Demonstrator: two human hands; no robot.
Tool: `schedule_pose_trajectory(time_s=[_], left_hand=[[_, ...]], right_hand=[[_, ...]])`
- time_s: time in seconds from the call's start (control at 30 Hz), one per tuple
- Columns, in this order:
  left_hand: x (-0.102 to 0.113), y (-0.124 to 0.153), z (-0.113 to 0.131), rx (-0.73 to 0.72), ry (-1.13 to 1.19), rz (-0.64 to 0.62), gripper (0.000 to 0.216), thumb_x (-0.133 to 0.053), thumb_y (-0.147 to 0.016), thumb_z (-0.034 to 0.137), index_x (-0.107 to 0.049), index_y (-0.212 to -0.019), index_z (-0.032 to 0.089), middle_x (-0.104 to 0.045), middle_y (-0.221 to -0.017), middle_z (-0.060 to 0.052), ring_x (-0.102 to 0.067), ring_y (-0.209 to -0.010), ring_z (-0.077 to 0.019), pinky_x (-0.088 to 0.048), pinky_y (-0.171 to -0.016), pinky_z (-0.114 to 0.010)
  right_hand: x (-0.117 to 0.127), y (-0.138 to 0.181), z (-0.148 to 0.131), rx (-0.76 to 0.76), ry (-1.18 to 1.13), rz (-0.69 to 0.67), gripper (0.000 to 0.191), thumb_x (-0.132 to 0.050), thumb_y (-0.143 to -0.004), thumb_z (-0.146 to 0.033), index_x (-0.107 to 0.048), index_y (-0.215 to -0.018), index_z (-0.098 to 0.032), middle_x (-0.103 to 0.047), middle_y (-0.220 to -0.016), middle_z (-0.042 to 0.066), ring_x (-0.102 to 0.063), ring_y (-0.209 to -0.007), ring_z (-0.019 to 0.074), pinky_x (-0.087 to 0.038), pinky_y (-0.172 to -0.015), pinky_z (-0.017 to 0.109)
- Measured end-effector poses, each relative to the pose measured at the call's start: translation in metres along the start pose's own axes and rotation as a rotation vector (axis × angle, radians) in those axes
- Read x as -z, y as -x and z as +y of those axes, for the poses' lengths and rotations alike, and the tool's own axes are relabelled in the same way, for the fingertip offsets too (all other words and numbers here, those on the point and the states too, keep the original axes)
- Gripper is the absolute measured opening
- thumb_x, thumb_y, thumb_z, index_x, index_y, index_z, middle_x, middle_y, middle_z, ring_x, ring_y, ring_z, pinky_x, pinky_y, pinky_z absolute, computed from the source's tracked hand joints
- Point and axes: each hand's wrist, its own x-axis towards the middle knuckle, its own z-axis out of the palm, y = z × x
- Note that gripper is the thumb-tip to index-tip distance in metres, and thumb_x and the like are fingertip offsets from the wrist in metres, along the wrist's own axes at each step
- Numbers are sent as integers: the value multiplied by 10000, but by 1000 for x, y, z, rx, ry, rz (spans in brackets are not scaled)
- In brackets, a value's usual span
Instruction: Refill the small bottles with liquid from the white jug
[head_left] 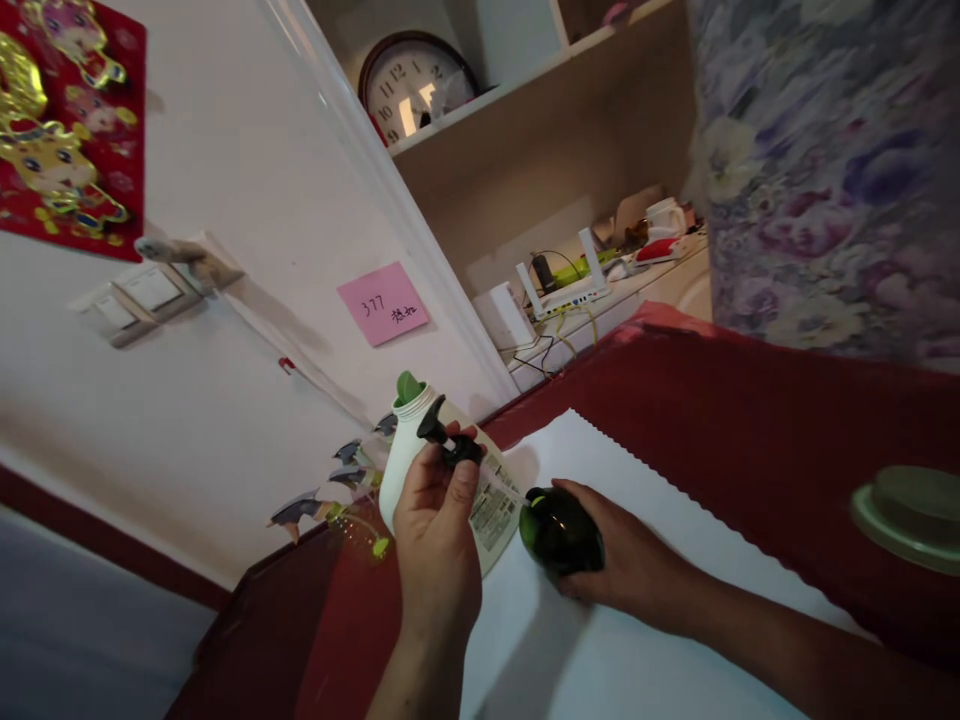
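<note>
Pinching with thumb and fingers, my left hand [441, 515] is clamping the black pump [459, 450] by its collar, its head sticking up above my grip. From the pump a thin pale tube [504, 486] is slanting across to the bottle [561, 538], its end reaching the mouth; I cannot tell how far in it is going. My right hand [611, 560] is wrapping round the bottle's far side, thumb and fingers spread about the dark green body. Just behind my left grip a white jug [402, 450] is standing, something green [408, 387] showing at its mouth. Below both hands a white sheet [555, 665] is lying on the red table [697, 400]. Left of my left hand, spray bottles [298, 508] are standing together; well to the right of my right hand, a round green object [911, 512] is resting.
</note>
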Motion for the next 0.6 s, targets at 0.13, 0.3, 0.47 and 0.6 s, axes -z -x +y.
schedule_pose_trajectory(time_s=[0.13, 0.3, 0.47, 0.6], left_hand=[[-6, -7, -3, -50, 5, 5, 382, -922, -745, 446, -765, -1054, 286, -786, -1185, -8, -746, -1107, -223, -600, -1010, -387], [-8, 0, -19, -3, -39, -48, 389, -900, -771, 430, -776, -1111, 287, -787, -1198, -24, -740, -1111, -226, -585, -1013, -377], [1, 23, -54, 205, -121, -126, 444, -913, -739, 452, -802, -1106, 227, -810, -1161, -86, -744, -1113, -268, -587, -997, -395], [8, 35, -74, 287, -116, -164, 456, -907, -748, 467, -803, -1126, 234, -814, -1170, -85, -747, -1097, -261, -592, -972, -376]], right_hand=[[2, 0, -4, 4, 28, -9, 828, -852, -616, -196, -579, -1391, -298, -716, -1352, 72, -670, -1205, 352, -545, -1028, 512], [1, 0, -4, 2, 5, 12, 856, -856, -616, -212, -559, -1415, -296, -710, -1355, 79, -680, -1191, 350, -557, -1010, 510], [2, -1, -7, 13, 21, 1, 786, -853, -614, -214, -591, -1350, -293, -719, -1309, 73, -674, -1164, 350, -557, -978, 512], [3, -2, -8, 7, 22, -5, 851, -847, -609, -196, -556, -1404, -290, -692, -1359, 76, -647, -1220, 350, -535, -1013, 514]])
